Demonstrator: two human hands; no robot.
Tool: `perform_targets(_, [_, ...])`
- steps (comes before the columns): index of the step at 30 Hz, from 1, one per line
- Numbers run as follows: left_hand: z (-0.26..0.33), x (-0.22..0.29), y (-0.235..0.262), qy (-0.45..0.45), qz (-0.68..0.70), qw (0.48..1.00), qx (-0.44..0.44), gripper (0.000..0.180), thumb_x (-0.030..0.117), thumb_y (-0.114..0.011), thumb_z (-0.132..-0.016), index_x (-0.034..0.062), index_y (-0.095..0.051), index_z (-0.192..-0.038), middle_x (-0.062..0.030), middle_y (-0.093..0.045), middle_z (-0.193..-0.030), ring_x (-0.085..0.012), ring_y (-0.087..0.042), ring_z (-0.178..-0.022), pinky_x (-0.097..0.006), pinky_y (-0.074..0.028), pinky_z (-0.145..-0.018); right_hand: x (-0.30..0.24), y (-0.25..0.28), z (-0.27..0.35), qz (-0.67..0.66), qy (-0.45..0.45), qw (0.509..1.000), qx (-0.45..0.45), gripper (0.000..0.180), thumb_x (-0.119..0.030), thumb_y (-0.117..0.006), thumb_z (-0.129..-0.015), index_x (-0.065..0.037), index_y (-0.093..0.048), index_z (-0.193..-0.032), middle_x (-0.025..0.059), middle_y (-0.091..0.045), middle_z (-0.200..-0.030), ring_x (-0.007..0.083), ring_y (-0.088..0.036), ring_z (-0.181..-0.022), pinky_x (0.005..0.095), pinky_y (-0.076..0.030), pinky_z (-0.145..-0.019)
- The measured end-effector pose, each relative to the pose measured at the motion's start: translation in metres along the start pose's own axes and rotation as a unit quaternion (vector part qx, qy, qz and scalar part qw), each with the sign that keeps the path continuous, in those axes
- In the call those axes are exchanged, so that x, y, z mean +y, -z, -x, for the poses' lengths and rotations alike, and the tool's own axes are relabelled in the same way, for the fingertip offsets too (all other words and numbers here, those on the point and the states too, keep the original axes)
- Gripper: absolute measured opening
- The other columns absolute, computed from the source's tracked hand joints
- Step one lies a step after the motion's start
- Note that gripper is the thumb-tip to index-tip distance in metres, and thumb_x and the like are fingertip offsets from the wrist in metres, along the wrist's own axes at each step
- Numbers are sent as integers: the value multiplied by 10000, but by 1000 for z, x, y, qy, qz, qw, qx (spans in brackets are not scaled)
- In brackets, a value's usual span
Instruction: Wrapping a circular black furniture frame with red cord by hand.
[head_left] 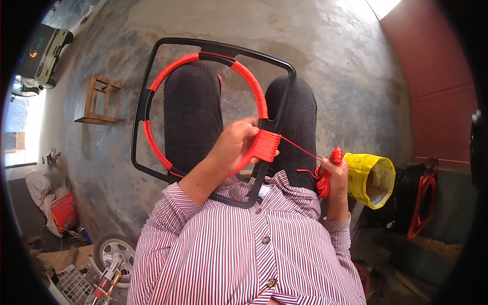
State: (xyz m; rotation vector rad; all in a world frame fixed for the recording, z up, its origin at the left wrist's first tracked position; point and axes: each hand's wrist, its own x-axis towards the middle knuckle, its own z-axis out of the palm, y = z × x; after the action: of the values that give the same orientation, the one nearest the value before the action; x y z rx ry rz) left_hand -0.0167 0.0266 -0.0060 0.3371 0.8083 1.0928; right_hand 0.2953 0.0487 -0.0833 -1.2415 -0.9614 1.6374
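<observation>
Across my lap rests a black rounded-square frame point(227, 47) with a ring inside it. Red cord wrapping point(250, 85) covers long stretches of the ring, leaving short black gaps. My left hand point(235, 141) is closed around the ring and frame on the right side, at a wide band of red cord point(267, 145); some fingers are hidden beneath it. From this band a single taut strand point(299, 146) runs right to my right hand point(334, 175). That hand is closed on a bundle of red cord point(323, 187), with a loose end sticking out leftward.
A yellow bag-like container point(362, 179) stands right of my right hand. Behind it a red-wrapped frame point(422, 203) leans among dark things. A small wooden stool point(99, 99) is at the left. Lower left are a spoked wheel point(115, 255) and a red bag point(63, 211).
</observation>
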Motion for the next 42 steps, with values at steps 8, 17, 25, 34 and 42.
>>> perform_targets(8, [0, -1, -4, -14, 3, 1000, -2, 264, 71, -380, -905, -43, -483, -1121, -275, -663, -953, -376, -726, -779, -284, -492, -365, -8, 4, 10, 88, -9, 996, -34, 134, -1, -690, -805, -50, -567, -788, 15, -593, -686, 110, -559, -588, 257, -459, -583])
perform_targets(17, [-4, -5, 3, -7, 44, 999, -27, 246, 74, -401, -929, -13, -479, -1146, -211, -667, -948, -334, -724, -753, -292, -527, -397, -38, -10, -47, 340, 122, 932, 29, 272, -115, -667, -806, 12, -555, -1018, 52, -622, -791, 156, -605, -704, 307, -498, -663])
perform_targets(25, [8, -3, -8, -178, -83, 977, 85, 457, 199, -466, -980, 43, -377, -1400, -97, -529, -1275, -187, -513, -1112, -389, -422, -1016, -125, -133, -31, 521, 424, 737, -76, 300, -128, -705, -738, -83, -614, -1020, 51, -667, -942, 269, -663, -844, 385, -523, -746])
perform_targets(34, [2, -14, 5, -244, -145, 950, 129, 342, 13, -566, -937, 47, -502, -1272, -30, -623, -1072, -108, -589, -1012, -269, -500, -861, -105, -164, -42, 518, 535, 664, -63, 563, -209, -826, -630, -138, -631, -1153, 54, -614, -1194, 250, -595, -1081, 404, -458, -921])
perform_targets(42, [5, -7, 4, -90, 9, 990, 106, 288, -90, -547, -874, 35, -569, -1133, -88, -646, -1091, -177, -671, -959, -334, -580, -861, -60, -106, -40, 438, 421, 794, -19, 251, -114, -816, -653, -77, -680, -860, 69, -650, -995, 274, -591, -973, 403, -477, -868])
